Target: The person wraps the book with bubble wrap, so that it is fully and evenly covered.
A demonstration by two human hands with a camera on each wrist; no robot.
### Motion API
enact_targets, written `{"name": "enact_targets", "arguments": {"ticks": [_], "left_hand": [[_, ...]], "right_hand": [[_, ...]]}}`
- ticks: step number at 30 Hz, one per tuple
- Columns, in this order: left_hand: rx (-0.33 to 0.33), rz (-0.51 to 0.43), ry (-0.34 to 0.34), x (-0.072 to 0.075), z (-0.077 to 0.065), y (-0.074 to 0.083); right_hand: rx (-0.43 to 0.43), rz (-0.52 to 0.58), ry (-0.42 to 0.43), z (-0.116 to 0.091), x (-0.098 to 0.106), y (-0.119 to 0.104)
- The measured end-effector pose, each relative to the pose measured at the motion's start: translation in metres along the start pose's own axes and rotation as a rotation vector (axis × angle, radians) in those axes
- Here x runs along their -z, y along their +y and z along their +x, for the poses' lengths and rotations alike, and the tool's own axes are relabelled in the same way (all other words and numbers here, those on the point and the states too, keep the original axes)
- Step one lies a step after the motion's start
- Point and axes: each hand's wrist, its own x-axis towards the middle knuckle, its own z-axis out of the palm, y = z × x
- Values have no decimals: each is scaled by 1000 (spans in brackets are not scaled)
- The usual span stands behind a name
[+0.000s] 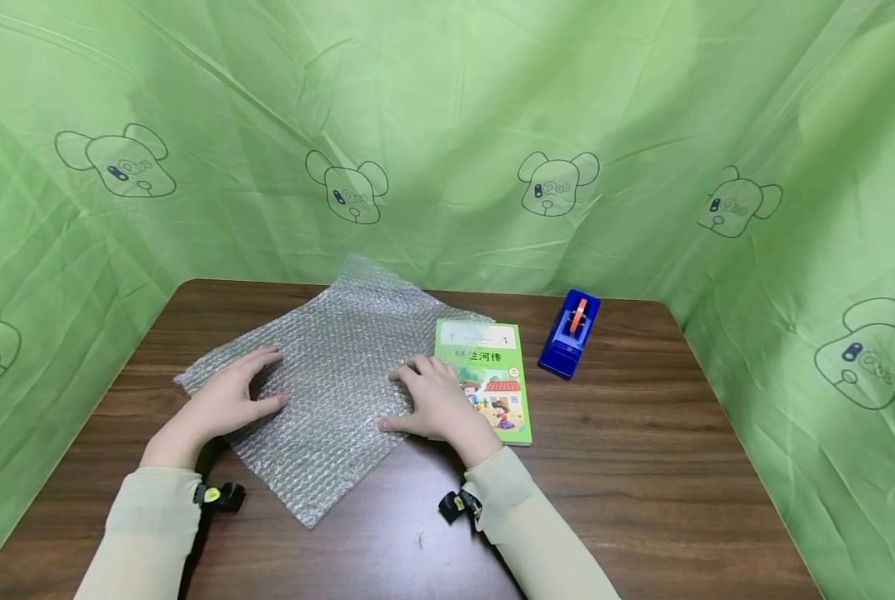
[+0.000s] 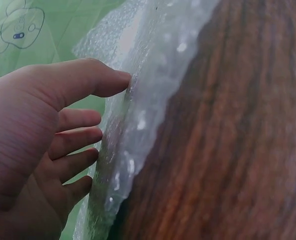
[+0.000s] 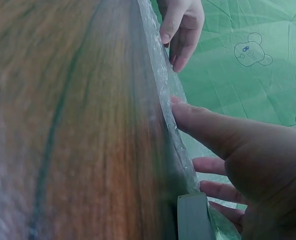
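Observation:
A sheet of clear bubble wrap (image 1: 335,367) lies spread on the table, its corners pointing in different directions. On its left side my left hand (image 1: 230,396) touches the sheet with spread, slightly bent fingers. The left wrist view shows the thumb (image 2: 102,80) at the bubble wrap (image 2: 142,115), pinching nothing. My right hand (image 1: 440,404) rests on the sheet's right part, thumb apart from the relaxed fingers. Just right of it lies a green-covered book (image 1: 511,383), its upper left seemingly under the wrap. The book's page edge (image 3: 192,215) shows low in the right wrist view.
A blue tape dispenser (image 1: 567,342) with an orange wheel stands right of the book, near the back of the brown wooden table (image 1: 627,467). Green fabric (image 1: 447,125) with bear-like drawings hangs behind and at both sides.

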Motion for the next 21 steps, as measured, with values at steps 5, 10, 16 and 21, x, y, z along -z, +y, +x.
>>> {"name": "enact_targets", "arguments": {"ticks": [5,10,16,21], "left_hand": [[8,17,2,1,-3,3],[2,19,15,3,-4,6],[-2,16,31,6,-6,8],[-21,5,56,8,-8,6]], "right_hand": [[-6,4,-8,-1,2,-2],[-11,-14,-4,-2,3,-4],[-4,-25,7,-3,4,-5],[-10,-17,2,-4,4,-6]]}}
